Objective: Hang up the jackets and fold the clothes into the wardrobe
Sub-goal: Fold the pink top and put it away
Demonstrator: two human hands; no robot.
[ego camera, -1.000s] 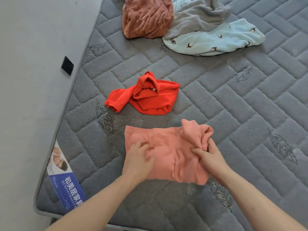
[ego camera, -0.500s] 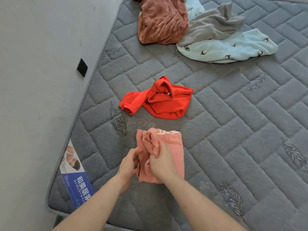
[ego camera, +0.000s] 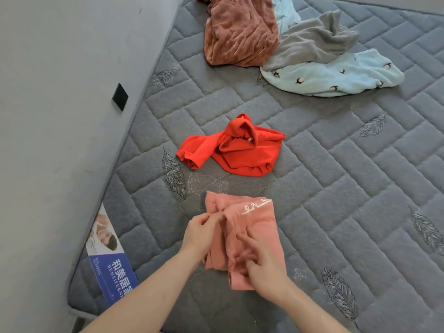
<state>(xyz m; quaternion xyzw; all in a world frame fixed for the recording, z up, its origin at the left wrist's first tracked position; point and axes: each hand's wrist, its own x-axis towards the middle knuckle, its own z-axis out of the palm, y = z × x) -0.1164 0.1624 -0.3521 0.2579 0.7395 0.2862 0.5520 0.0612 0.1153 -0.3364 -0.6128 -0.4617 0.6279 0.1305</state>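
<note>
Where the quilted grey mattress (ego camera: 336, 188) runs along the pale wall (ego camera: 60, 116), a pink garment (ego camera: 254, 227) lies folded into a narrow upright bundle near the mattress's near edge. Its cloth is soft and salmon-coloured, with a line of white lettering across the upper right of the top layer, and several loose vertical folds bunch along its left side. The left hand (ego camera: 200, 233) pinches the left edge of the bundle, thumb and fingertips curled onto the cloth. The right hand (ego camera: 263, 265) rests on the lower middle of the garment with fingers bent and pressing into the fabric, gathering it beneath them.

Just beyond the bundle, apart from it, a bright red garment (ego camera: 240, 150) lies crumpled. Farther off at the head of the mattress sit a rust-brown plush piece (ego camera: 237, 32), a grey garment (ego camera: 310, 44) and a pale blue printed one (ego camera: 336, 78), overlapping one another. A blue label (ego camera: 113, 267) with white characters lies at the mattress's left edge, and a black square (ego camera: 119, 96) is fixed to the wall.
</note>
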